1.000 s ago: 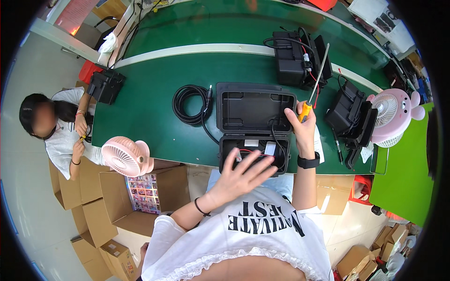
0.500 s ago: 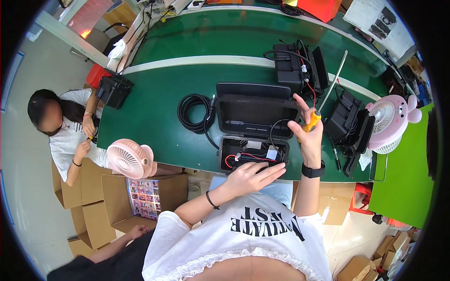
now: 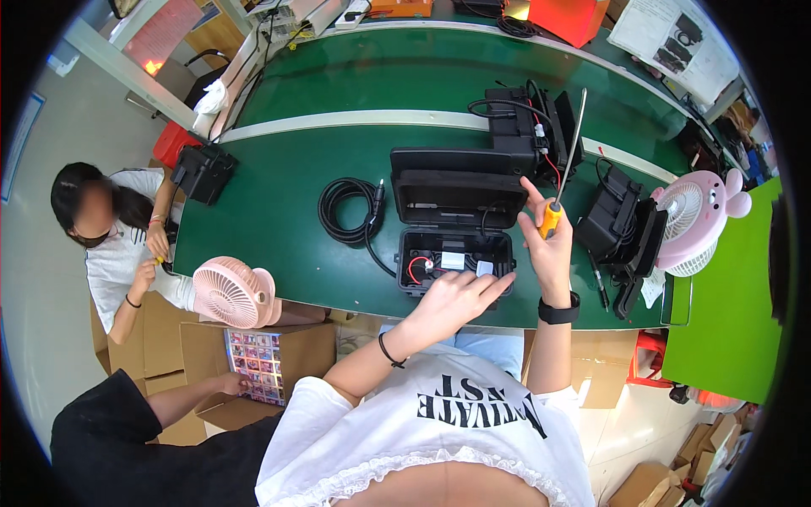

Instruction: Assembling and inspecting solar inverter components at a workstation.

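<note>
Black and open, a plastic box [image 3: 456, 222] is sitting on the tabletop [image 3: 287, 194], the left hand [image 3: 454, 304] holding outstretched fingers over its near edge, the right hand [image 3: 552, 256] gripping a yellow screwdriver [image 3: 551, 220], seemingly for work inside, the next move calling for care around a red wire [image 3: 413, 269].
</note>
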Demonstrator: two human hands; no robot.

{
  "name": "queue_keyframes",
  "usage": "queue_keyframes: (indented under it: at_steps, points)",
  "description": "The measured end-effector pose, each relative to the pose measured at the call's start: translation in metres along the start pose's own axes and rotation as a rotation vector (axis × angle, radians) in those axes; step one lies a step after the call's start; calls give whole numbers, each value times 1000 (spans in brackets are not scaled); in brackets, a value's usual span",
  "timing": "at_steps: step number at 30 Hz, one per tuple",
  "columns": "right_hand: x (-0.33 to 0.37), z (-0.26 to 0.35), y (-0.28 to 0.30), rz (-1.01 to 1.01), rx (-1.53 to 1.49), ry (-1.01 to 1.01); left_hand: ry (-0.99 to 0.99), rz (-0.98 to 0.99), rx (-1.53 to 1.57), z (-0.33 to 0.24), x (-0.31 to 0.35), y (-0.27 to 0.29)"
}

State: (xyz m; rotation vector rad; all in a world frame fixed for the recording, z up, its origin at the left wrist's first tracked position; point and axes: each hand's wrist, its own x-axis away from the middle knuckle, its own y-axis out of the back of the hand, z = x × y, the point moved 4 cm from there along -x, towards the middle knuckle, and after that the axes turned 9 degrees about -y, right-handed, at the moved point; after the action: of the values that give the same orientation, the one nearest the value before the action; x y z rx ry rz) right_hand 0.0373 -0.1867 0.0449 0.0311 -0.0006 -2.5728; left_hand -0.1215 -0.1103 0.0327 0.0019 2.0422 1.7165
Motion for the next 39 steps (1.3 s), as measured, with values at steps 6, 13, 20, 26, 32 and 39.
queue_keyframes:
  at_steps: [6,13,20,26,32,39]
  points:
    - [-11,-7,1,12,-71,-33,40,-71,-39,-6,2,-2]
    - [-5,-8,3,18,-86,-18,50,-402,-95,-17,27,-9]
    - [20,-14,6,-55,-174,-71,-9,-440,-175,-22,35,-22]
    - [27,-26,8,-86,-270,-72,31,-339,-183,-18,50,-9]
    - [30,-33,5,-90,-245,-92,398,-335,-107,16,84,3]
    - [35,-28,-2,-79,-261,-108,241,-374,-2,18,111,1]
